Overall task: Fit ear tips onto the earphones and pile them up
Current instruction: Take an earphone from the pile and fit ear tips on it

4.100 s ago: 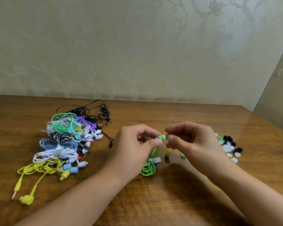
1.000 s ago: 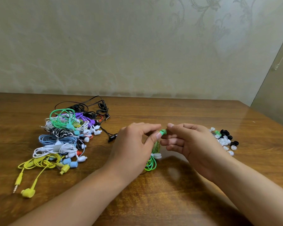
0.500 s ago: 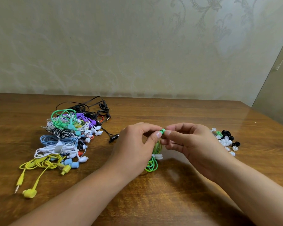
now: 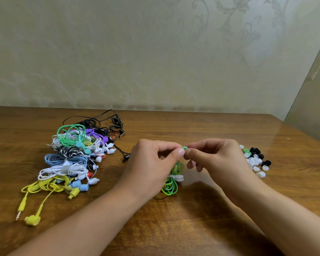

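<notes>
My left hand (image 4: 151, 169) pinches the bud of a green earphone between thumb and forefinger, just above the table's middle. My right hand (image 4: 216, 163) meets it fingertip to fingertip and pinches a small green ear tip (image 4: 184, 147) at the bud's end. The bud itself is mostly hidden by my fingers. The earphone's coiled green cable (image 4: 170, 185), bound with a white tie, hangs down between my hands onto the wooden table (image 4: 174, 228). A pile of coloured earphones (image 4: 70, 157) lies at the left. Loose ear tips (image 4: 255, 161), white, black and green, lie at the right.
A yellow earphone's plug and cable (image 4: 31, 207) trail from the pile toward the front left edge. A black cable with a plug (image 4: 126, 157) lies just left of my left hand. A wallpapered wall (image 4: 155, 52) stands behind the table.
Four seconds ago the bud showed a yellow band between my fingers. Since then my hands have closed together over it and only the green tip shows. Pile and loose tips are unmoved.
</notes>
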